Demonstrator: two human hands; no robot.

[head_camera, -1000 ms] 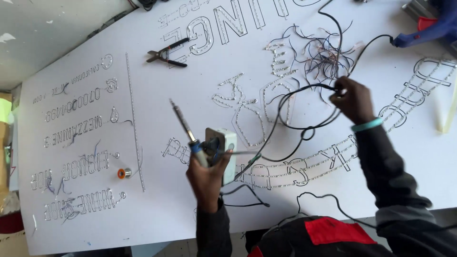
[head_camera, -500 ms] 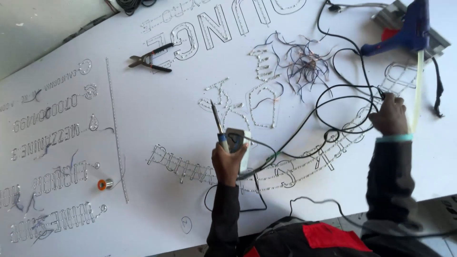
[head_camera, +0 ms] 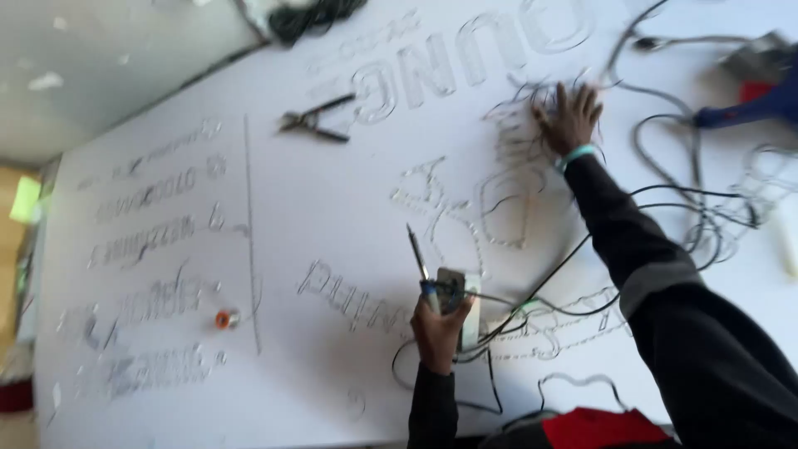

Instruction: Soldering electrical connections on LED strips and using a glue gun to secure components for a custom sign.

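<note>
Left hand (head_camera: 438, 331) closed around soldering iron (head_camera: 418, 258) with blue grip, tip pointing up and away over white sign board (head_camera: 332, 208); same hand also pinches a small pale box-like part (head_camera: 461, 301) beside the iron handle, kind not discernible. Thin black wires (head_camera: 532, 291) run from that hand across board toward the right.

Right hand (head_camera: 568, 116) spread wide, palm down, fingers splayed on tangle of fine wires (head_camera: 515, 108) over outlined lettering near board's upper middle; holding nothing. Pale green band on wrist, dark sleeve behind.

Pliers (head_camera: 314, 120) lying flat on board, upper left of centre, well apart from both hands. Small orange item (head_camera: 223, 318) on board at lower left, near rows of small lettering. Blue glue gun (head_camera: 748, 104) at far right edge, beside looped black cable (head_camera: 665, 166). Frame motion-blurred; fine detail of lettering uncertain.
</note>
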